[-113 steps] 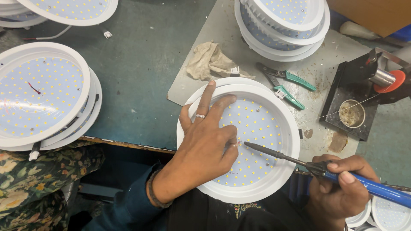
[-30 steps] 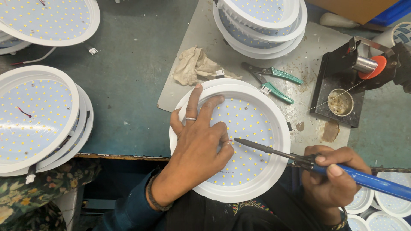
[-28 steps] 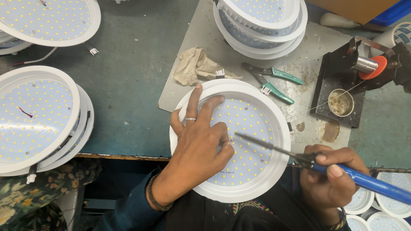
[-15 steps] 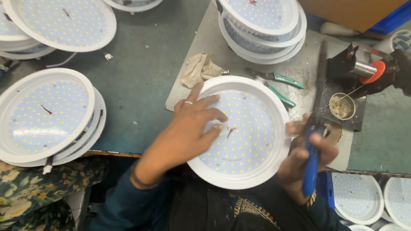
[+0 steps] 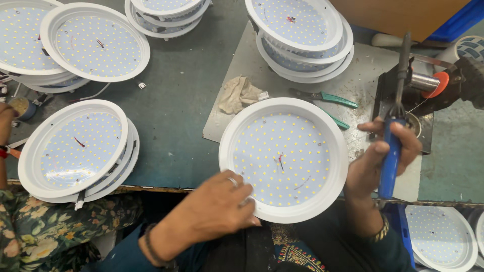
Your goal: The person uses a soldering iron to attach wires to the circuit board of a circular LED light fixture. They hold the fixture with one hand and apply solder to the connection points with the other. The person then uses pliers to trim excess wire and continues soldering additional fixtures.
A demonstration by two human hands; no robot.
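Note:
A round white light panel (image 5: 283, 158) dotted with small yellow diodes lies at the near edge of the bench, with short red and black wire ends at its middle. My left hand (image 5: 217, 206) grips its near left rim. To the right of the panel, my right hand (image 5: 384, 157) holds a blue-handled soldering iron (image 5: 393, 136) upright, tip pointing away from me toward the black stand (image 5: 403, 100).
Stacks of like panels stand at the left (image 5: 78, 148), far left (image 5: 91, 43) and at the back (image 5: 297, 30). A crumpled rag (image 5: 239, 94) and green-handled pliers (image 5: 322, 97) lie on a grey plate (image 5: 363, 65). Another person's arm (image 5: 6, 136) shows at the left edge.
My right hand has lifted the iron off the panel and swung it upright to the right. My left hand has slid from the panel's face to its near rim.

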